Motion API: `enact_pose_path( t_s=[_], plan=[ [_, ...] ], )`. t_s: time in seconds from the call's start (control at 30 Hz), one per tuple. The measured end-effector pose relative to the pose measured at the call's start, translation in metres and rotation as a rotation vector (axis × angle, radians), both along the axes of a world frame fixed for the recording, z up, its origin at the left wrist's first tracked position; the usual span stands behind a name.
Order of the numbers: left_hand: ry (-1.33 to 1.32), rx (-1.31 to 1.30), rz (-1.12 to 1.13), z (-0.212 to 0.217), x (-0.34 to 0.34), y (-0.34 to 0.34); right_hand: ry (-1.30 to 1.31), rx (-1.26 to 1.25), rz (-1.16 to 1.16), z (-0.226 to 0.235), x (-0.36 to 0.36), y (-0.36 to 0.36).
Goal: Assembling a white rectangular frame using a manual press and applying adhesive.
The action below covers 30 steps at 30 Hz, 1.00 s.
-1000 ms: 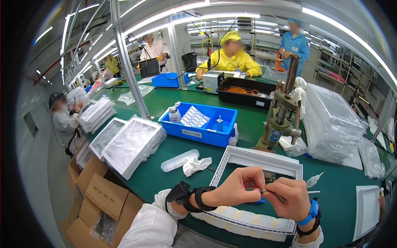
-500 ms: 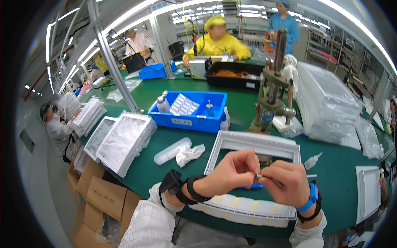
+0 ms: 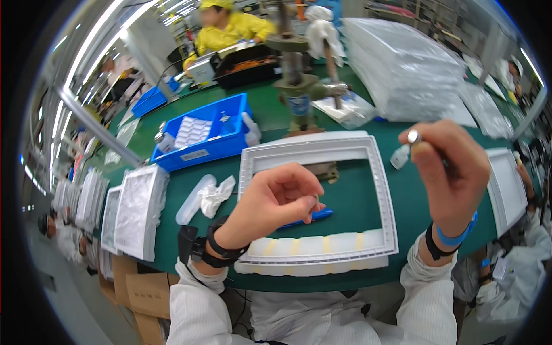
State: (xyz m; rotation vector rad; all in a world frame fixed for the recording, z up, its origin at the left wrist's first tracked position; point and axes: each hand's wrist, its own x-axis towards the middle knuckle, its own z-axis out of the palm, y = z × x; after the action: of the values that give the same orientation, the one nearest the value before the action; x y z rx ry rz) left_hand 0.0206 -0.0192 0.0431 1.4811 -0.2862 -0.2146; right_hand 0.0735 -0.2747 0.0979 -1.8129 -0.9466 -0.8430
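1. Green bench (image 3: 409,201) spreads across a factory room; a person in yellow (image 3: 233,35) sits on its far side, behind the press (image 3: 299,86).
2. Risk, my judgement: the small metal piece (image 3: 413,136) could slip and roll off, since only fingertips appear to bear it and its surface looks smooth.
3. Second risk: the right hand (image 3: 457,172) is raised near a small bottle (image 3: 399,156); a careless drop of the wrist might tip it.
4. Piece position: at the tips of the right thumb and index finger, rounded bright end facing the wearer, clear of the bench and outside the white frame (image 3: 384,198).
5. Right fingers: pinching the piece.
6. Left hand (image 3: 273,195): fingers curled, thumb near the index finger, over the frame's near-left part, by a blue tool (image 3: 319,214). Cannot tell whether anything tiny sits between them.
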Motion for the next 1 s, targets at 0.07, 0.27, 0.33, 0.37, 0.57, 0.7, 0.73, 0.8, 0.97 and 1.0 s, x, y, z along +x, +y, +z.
enact_pose_path(
  t_s=[0.07,0.27,0.33,0.37,0.57,0.7,0.73,0.8,0.97,1.0],
  plan=[
    [0.05,0.101,-0.053,0.002,0.021,-0.017,0.064,-0.027,-0.07,0.005,-0.006,-0.019],
    [0.009,0.337,-0.14,-0.016,0.074,-0.069,0.039,0.088,0.041,0.006,0.001,-0.032],
    [-0.108,0.406,-0.191,-0.028,0.089,-0.087,0.025,0.069,0.045,0.004,0.007,-0.042],
    [-0.233,0.474,-0.187,-0.026,0.09,-0.095,-0.007,0.142,0.085,0.001,0.013,-0.045],
    [-0.222,0.532,-0.296,-0.059,0.111,-0.108,-0.012,0.147,0.151,0.0,0.022,-0.067],
    [-0.278,0.569,-0.265,-0.06,0.113,-0.113,-0.02,0.166,0.166,-0.007,0.031,-0.06],
    [-0.235,0.618,-0.236,-0.058,0.112,-0.114,-0.021,0.164,0.169,-0.008,0.033,-0.059],
    [-0.188,0.674,-0.209,-0.055,0.111,-0.115,-0.026,0.176,0.176,-0.01,0.036,-0.055],
    [-0.703,0.828,-0.15,-0.079,0.117,-0.089,-0.045,0.167,0.172,-0.008,0.036,-0.052],
    [-0.74,0.865,-0.125,-0.082,0.117,-0.084,-0.042,0.166,0.174,-0.009,0.036,-0.05]
  ],
)
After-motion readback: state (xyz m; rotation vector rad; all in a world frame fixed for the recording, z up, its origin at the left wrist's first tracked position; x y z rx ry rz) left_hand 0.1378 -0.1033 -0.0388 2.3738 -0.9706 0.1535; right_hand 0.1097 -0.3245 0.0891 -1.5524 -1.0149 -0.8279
